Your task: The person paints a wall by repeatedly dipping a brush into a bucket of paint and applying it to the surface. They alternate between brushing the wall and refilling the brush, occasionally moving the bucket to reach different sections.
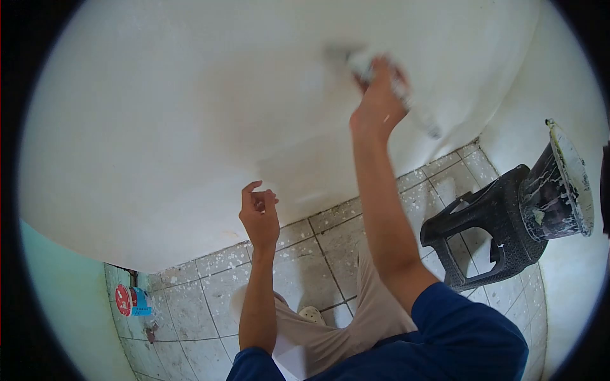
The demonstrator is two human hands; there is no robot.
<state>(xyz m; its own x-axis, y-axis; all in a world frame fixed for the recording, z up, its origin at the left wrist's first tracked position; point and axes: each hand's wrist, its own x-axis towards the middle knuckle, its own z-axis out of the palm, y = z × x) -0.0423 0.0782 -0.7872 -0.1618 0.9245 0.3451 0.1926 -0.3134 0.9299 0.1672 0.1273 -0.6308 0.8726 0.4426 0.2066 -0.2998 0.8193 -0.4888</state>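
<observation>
My right hand (379,105) is raised against the white wall (190,114) and grips a plaster-smeared trowel (356,60); its blade is blurred and pressed to the wall, its handle sticks out below my hand toward the right. My left hand (259,213) hovers lower, close to the wall near its bottom edge, fingers loosely curled and holding nothing. Both forearms are bare under blue sleeves.
A black plastic stool (483,235) stands at the right with a plaster-caked bucket (559,184) on top. The tiled floor (318,254) is speckled with white splashes. A red and blue container (130,300) lies at the lower left by a green wall (70,305).
</observation>
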